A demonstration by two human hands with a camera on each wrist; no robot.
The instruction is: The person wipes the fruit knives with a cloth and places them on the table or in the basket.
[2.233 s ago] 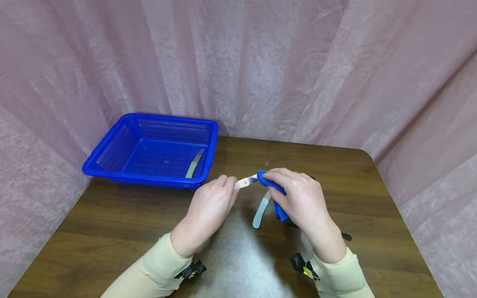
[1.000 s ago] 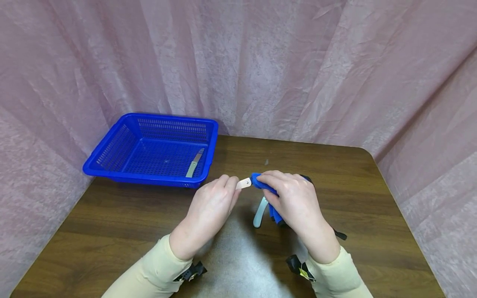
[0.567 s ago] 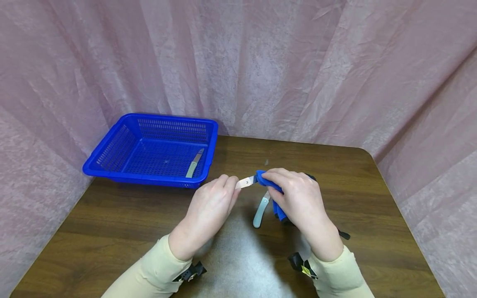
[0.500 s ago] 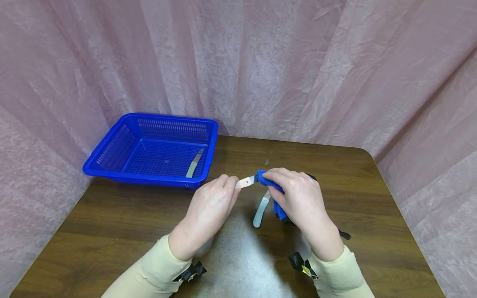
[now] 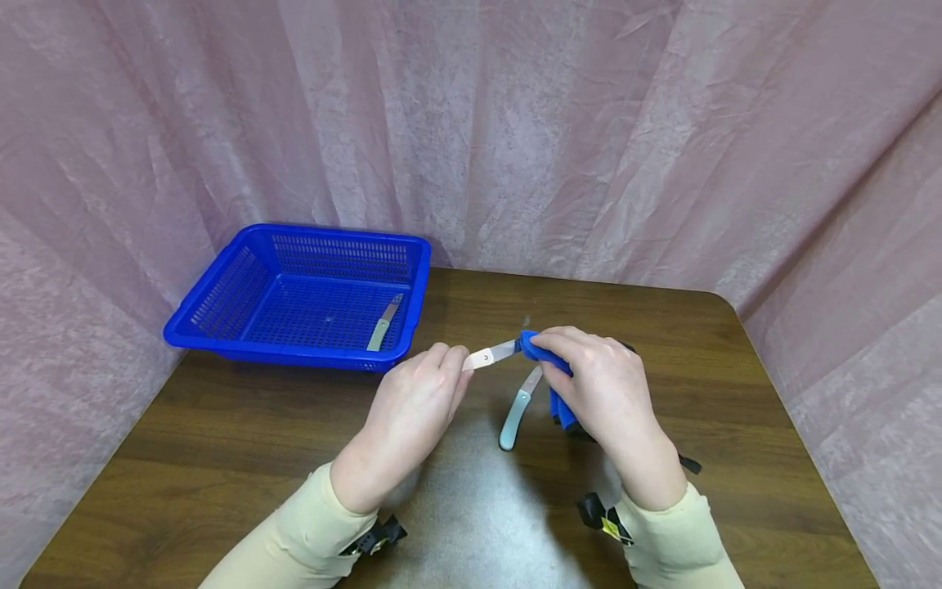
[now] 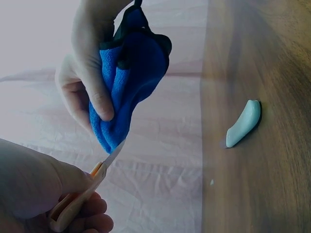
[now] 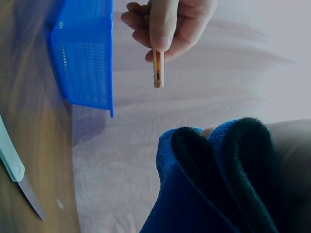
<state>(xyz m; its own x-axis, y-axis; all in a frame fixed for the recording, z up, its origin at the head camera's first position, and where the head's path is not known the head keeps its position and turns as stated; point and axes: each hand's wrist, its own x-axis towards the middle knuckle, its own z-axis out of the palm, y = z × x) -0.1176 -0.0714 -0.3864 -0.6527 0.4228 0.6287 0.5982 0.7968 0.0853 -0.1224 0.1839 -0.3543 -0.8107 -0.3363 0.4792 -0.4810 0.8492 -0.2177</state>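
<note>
the left grip (image 5: 421, 398) holds 1 pale knife (image 5: 482, 358). the right grip (image 5: 607, 388) pinches blue cloth (image 6: 138, 70) over the knife's tip.

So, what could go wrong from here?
The right hand pinches the cloth over the far end of the white knife, so the edge could cut through if pressed hard. The mint knife lies open on the table near that hand, which might brush against it.

Three knives: pale knife (image 5: 491, 356), teal knife (image 5: 518, 411), green knife (image 5: 382, 328); one basket (image 5: 294, 355), nine o'clock; one cloth (image 5: 531, 348), four o'clock; two grips (image 5: 421, 393) (image 5: 609, 384); one surface (image 5: 721, 425)
</note>
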